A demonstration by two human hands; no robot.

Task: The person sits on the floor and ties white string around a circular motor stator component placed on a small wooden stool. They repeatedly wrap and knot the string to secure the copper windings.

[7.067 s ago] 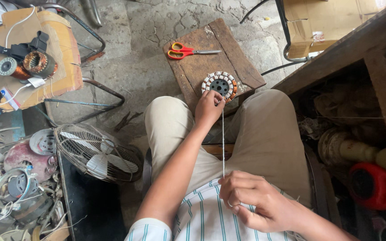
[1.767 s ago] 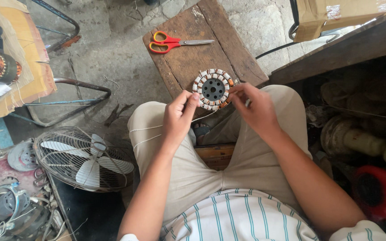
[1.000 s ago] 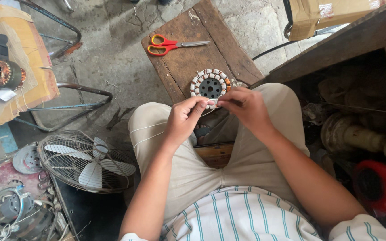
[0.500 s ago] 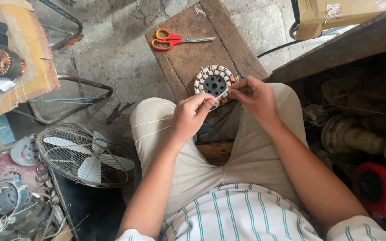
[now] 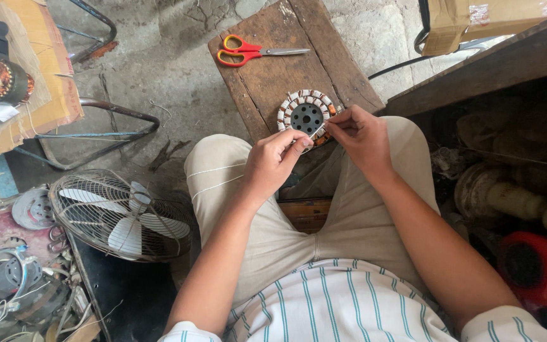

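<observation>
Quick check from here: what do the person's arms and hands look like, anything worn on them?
Both forearms are bare. The left hand and right hand wear no gloves, rings or watch. Short white sleeves with thin teal stripes show at the frame's bottom edge.

Round wound stator [image 5: 306,116] lies flat on wooden stool [image 5: 267,82].

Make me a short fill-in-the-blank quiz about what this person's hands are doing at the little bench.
1. Both hands work at the round motor stator, which lies on a small ____ stool.
2. The scissors on the stool have red and ____ handles.
3. The left hand and right hand meet at the stator's ____ edge.

Missing words: wooden; yellow; near
</observation>
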